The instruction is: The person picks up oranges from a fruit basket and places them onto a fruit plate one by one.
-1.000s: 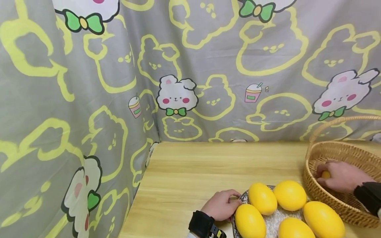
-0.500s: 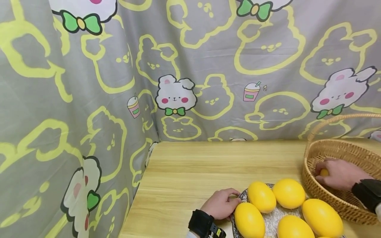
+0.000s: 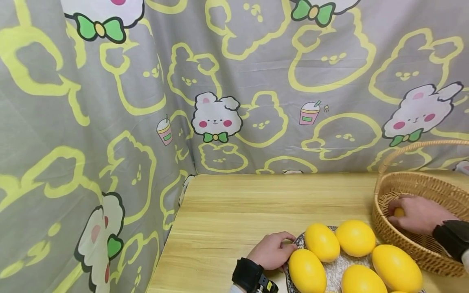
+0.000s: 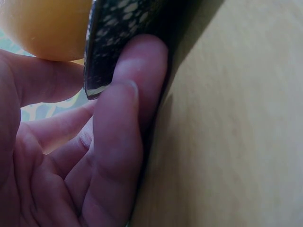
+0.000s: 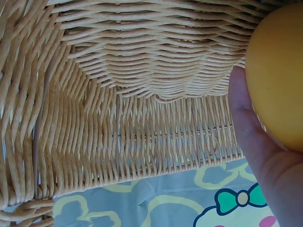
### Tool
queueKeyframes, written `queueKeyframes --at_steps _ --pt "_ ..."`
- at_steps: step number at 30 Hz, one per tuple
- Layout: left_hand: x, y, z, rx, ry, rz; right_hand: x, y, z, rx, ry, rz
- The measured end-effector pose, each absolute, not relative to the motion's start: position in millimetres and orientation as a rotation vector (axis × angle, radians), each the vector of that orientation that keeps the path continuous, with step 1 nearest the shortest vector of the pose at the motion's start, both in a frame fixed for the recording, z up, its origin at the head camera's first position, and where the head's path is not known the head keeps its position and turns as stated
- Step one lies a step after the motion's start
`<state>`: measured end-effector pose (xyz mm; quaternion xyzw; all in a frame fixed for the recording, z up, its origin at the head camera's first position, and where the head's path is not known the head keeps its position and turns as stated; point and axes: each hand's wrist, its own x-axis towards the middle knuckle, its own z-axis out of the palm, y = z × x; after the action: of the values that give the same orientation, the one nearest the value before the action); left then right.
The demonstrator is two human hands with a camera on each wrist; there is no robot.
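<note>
My left hand (image 3: 272, 251) grips the left rim of a dark patterned plate (image 3: 335, 272). In the left wrist view the thumb lies above the plate edge (image 4: 106, 42) and fingertips (image 4: 142, 61) reach beneath it. Several smooth yellow oval fruits (image 3: 322, 243) rest on the plate, which runs out of the frame at the bottom. Inside the wicker basket (image 3: 384, 221) at the right, my right hand (image 3: 419, 213) holds another yellow oval fruit (image 5: 279, 78). Most of that fruit is covered by the hand in the head view.
The basket's tall arched handle (image 3: 393, 156) rises above its left end. A wooden table (image 3: 220, 211) carries the plate and the basket, which stand close together. A grey cartoon-print curtain (image 3: 256, 89) closes off the back and left sides.
The head view has shifted very slightly. Both hands keep their places, the left at the plate rim and the right inside the basket with the yellow fruit.
</note>
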<state>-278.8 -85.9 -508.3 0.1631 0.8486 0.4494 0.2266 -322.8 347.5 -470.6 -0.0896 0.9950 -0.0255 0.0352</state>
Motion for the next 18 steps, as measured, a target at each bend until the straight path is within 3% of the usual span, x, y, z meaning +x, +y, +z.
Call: queueKeyframes --at_steps 18 --pt "-279.0 -86.8 -508.7 0.446 2.328 1.241 -323.0 347.1 -470.6 -0.276 3.041 -0.082"
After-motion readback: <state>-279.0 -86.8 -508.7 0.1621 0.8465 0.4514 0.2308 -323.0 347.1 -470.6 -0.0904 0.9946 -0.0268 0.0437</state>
